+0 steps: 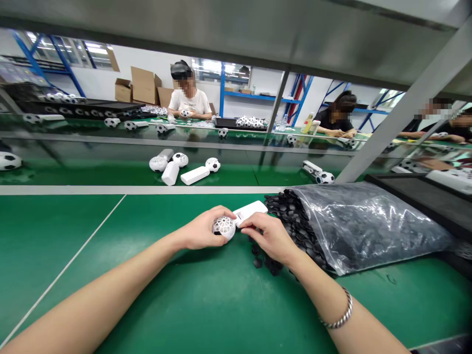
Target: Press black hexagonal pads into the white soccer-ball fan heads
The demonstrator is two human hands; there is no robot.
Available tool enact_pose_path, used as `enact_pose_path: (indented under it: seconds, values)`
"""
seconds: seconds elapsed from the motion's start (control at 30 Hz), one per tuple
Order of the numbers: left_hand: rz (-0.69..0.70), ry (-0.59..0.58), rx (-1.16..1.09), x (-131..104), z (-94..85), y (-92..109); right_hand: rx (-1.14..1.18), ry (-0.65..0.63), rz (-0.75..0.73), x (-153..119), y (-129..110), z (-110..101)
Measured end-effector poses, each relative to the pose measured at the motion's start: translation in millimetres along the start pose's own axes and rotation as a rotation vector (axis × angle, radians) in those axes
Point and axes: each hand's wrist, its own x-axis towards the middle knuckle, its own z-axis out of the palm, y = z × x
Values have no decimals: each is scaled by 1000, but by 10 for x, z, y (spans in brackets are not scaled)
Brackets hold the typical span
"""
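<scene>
My left hand (204, 228) is wrapped round the white openwork soccer ball of a handheld device (225, 226). The ball's top shows bare white lattice, with a dark patch at its lower left. Its white rectangular handle (252, 212) points right and away from me. Close by the joint of ball and handle, my right hand (269, 236) has its thumb and fingers pinched together at the handle's near edge. Whatever sits in that pinch is too small or hidden to make out. Loose black pieces (257, 262) lie beneath and beside my right hand.
A clear plastic bag (368, 226) spills many black pieces (295, 216) at right, beside a black tray (405, 184). Beyond the pale strip, several similar devices (195, 175) lie on the green belt (110, 167). A slanted metal post (398, 113) and overhead shelf (236, 29) frame the bench. Co-workers sit opposite.
</scene>
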Motion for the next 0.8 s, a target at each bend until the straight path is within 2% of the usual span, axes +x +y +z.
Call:
enact_pose_path:
  seconds: [0.2,0.33,0.53,0.67,0.8]
  values:
    - [20,74,50,-2,92,40,-27,-64,-108,5,58,114]
    - [19,161,71,19,177,44,24,-41,-110,36,73,169]
    - [-6,237,56,31,238,10,100,11,9,77,116,225]
    - [-21,251,76,35,256,-1,127,-14,113,115,164,244]
    - [-3,265,81,26,287,36,129,-38,145,135,150,238]
